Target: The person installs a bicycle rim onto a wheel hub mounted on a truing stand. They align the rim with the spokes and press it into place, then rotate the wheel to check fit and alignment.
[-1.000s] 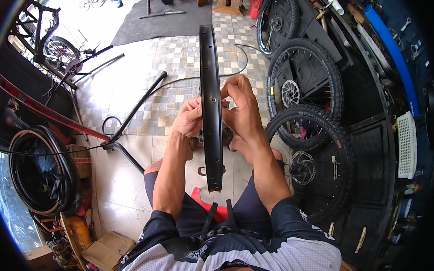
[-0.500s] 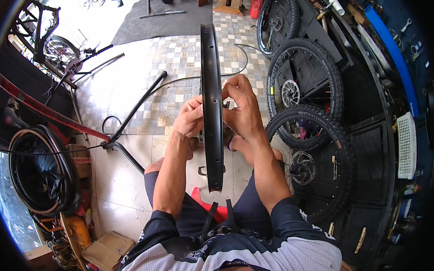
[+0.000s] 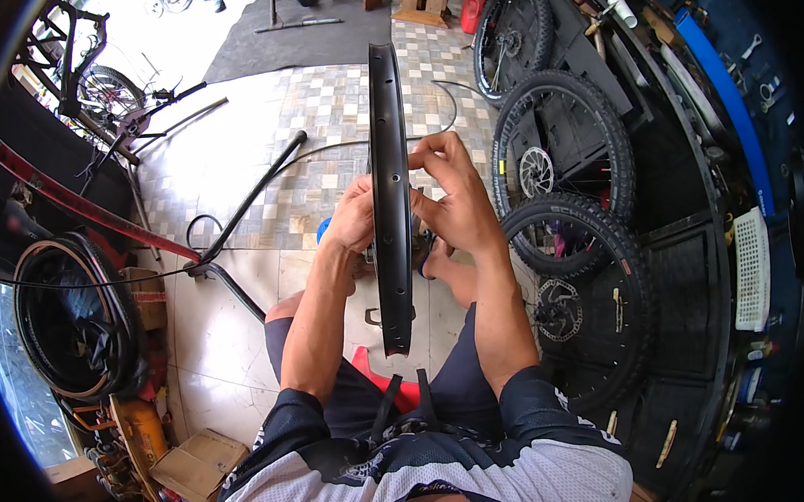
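Two hands met at one black wheel rim (image 3: 390, 198), which stood on edge straight ahead of you in the head view, seen nearly edge-on so that it ran as a narrow dark band from the upper middle of the picture down to your lap. Its lower end sat between your knees, just above a red stool (image 3: 399, 390) that showed under your dark shorts.

Your left hand (image 3: 354, 219) lay against the rim's left side, fingers curled toward it, with the fingertips hidden behind the rim; whether they closed on anything I could not tell. Your right hand (image 3: 454, 199) was on the rim's right side, thumb and forefinger pinched together close to the rim's edge near a small hole in its wall. What sat between those fingertips was too small to make out. Both forearms rose from the lower edge of the picture, one on either side of the rim.

To your right, three complete bicycle wheels (image 3: 564, 168) with knobby tyres and disc rotors leaned in a row against a dark wall, near your right arm but not touching it. On the tiled floor (image 3: 237, 168) to your left lay a black pump-like tube (image 3: 252, 199) and a thin cable. Further left a tan-walled tyre (image 3: 73, 319) was propped beside a cardboard box (image 3: 191, 462).
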`<state>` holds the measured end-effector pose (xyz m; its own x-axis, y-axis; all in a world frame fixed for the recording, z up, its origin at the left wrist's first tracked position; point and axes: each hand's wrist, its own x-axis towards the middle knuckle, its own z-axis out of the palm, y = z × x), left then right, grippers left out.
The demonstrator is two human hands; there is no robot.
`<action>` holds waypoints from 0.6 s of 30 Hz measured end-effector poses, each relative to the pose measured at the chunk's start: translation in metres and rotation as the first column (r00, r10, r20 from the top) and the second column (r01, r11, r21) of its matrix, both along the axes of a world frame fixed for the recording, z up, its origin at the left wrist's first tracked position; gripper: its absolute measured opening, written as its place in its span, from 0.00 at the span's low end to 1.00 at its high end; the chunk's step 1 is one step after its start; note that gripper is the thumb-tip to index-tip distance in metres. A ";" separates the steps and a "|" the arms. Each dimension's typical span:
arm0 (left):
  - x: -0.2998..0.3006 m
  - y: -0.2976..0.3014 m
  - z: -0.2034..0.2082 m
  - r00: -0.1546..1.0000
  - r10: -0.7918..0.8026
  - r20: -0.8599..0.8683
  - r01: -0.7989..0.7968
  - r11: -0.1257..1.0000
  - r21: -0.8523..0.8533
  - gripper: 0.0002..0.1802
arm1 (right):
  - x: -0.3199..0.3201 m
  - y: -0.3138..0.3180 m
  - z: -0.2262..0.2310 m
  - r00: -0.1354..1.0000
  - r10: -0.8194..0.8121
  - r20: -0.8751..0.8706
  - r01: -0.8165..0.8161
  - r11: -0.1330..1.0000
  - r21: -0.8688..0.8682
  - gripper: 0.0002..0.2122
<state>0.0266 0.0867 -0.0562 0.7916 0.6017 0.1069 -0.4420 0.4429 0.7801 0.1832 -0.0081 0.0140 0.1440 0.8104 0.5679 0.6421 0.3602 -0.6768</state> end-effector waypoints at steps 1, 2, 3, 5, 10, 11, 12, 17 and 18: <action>-0.002 0.000 0.000 0.999 -0.002 0.053 0.004 0.999 -0.050 0.14 | -0.001 0.000 0.001 0.999 -0.039 0.029 0.039 0.999 0.005 0.15; -0.004 -0.002 -0.002 0.994 -0.001 0.107 0.012 0.995 -0.101 0.15 | -0.003 0.000 0.002 0.999 -0.048 0.015 0.048 0.999 -0.001 0.13; -0.006 -0.002 -0.003 0.989 0.007 0.148 0.017 0.986 -0.164 0.16 | -0.005 -0.001 0.003 0.998 -0.058 0.001 0.058 0.998 -0.007 0.12; -0.007 0.003 -0.007 0.983 -0.062 0.173 0.073 0.996 -0.058 0.19 | -0.008 -0.001 0.005 0.997 -0.082 0.004 0.082 0.997 -0.008 0.11; -0.003 0.004 -0.016 0.988 -0.040 0.148 0.041 0.999 -0.004 0.17 | -0.006 -0.001 0.002 0.999 -0.048 -0.025 0.047 0.999 -0.023 0.12; -0.002 0.004 -0.016 0.991 -0.046 0.127 0.048 0.999 -0.010 0.16 | -0.005 0.000 0.001 0.995 0.027 -0.101 -0.028 1.000 -0.013 0.13; -0.001 0.003 -0.016 0.988 -0.058 0.145 0.060 0.998 -0.012 0.15 | -0.004 0.000 0.000 0.979 0.101 -0.175 -0.102 0.995 0.002 0.14; 0.001 -0.005 -0.012 0.996 0.084 -0.007 -0.085 0.994 -0.072 0.14 | 0.007 0.001 -0.003 0.951 0.279 -0.133 -0.284 0.958 -0.026 0.17; 0.002 -0.005 -0.011 0.996 0.087 -0.017 -0.088 0.993 -0.074 0.14 | 0.008 0.001 -0.003 0.963 0.249 -0.099 -0.253 0.967 -0.030 0.17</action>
<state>0.0287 0.0816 -0.0672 0.7368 0.6744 0.0492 -0.4713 0.4600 0.7525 0.1908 -0.0067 0.0107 -0.0165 0.8503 0.5260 0.4678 0.4716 -0.7475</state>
